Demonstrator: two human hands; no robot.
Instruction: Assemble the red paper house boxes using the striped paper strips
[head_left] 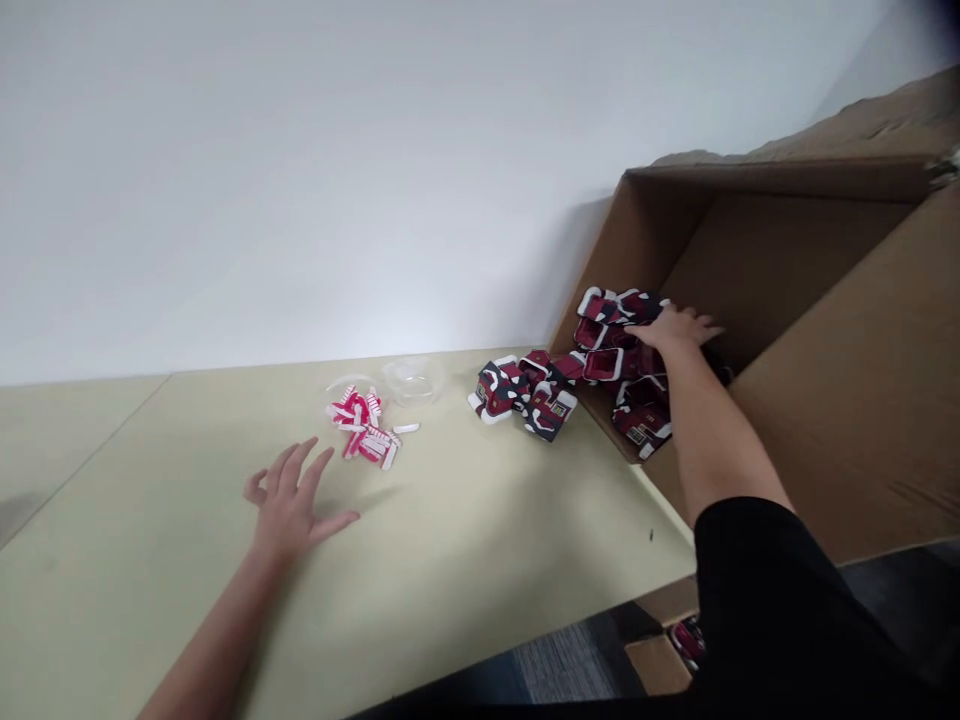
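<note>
Two bare hands are apart, one over the table and one in a box. The left hand (pixel 289 505) is open and empty, with its fingers spread and a bit bent. It is near the pink and white bits (pixel 371 443), which lie in a small messy heap on the pale table (pixel 450 560). A clear dish (pixel 414 380) is just beside them, close to the wall (pixel 337 180).

The right hand (pixel 679 328) reaches into the big brown box (pixel 847 370). Its fingers are spread out over the dark red pieces (pixel 604 365) in there. I cannot tell if it grips one, as the palm side is hidden.

The pieces in the box have white edges and lie in a jumble at the end near the table. More of the same kind, the loose red pieces (pixel 551 410), sit on the table by the box's open side. Low down, past the table edge, a small box (pixel 658 665) has something red (pixel 688 640) in it.
</note>
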